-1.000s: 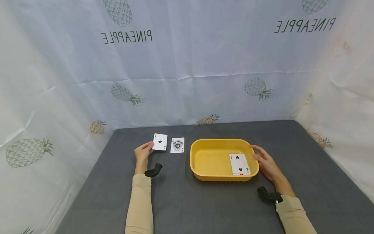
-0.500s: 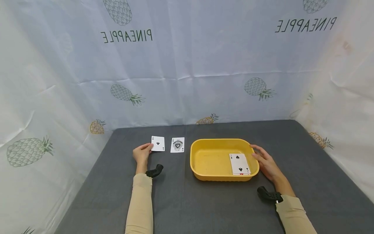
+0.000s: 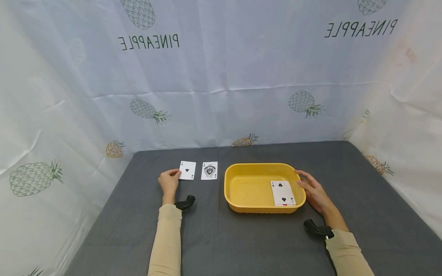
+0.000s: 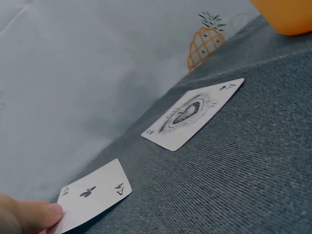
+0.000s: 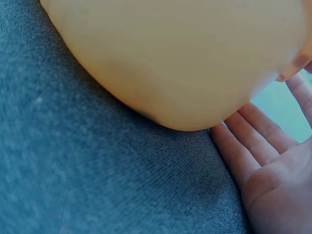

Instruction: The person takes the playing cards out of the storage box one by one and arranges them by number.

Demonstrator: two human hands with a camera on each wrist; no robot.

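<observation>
My left hand (image 3: 168, 183) pinches the ace of clubs (image 3: 187, 170) by its near left edge, low over the dark cloth. In the left wrist view, the thumb lies on the face of this ace of clubs (image 4: 92, 195). Just right of it, the ace of spades (image 3: 209, 170) lies face up, apart from the hand. My right hand (image 3: 315, 193) holds the right end of a yellow plastic tray (image 3: 241, 210), thumb at the rim and other fingers along the outer wall. Inside the tray, at its right, a two of spades (image 3: 283, 193) covers most of a card with red print.
Dark grey cloth (image 3: 255, 245) covers the table. White fabric with pineapple prints (image 3: 221, 69) hangs behind it and along both sides. Each wrist wears a black camera mount (image 3: 184, 203), and the sleeves are beige.
The ace of clubs first shifted left and down with my left hand, then slightly back to the right. My right hand and the tray have stayed in place.
</observation>
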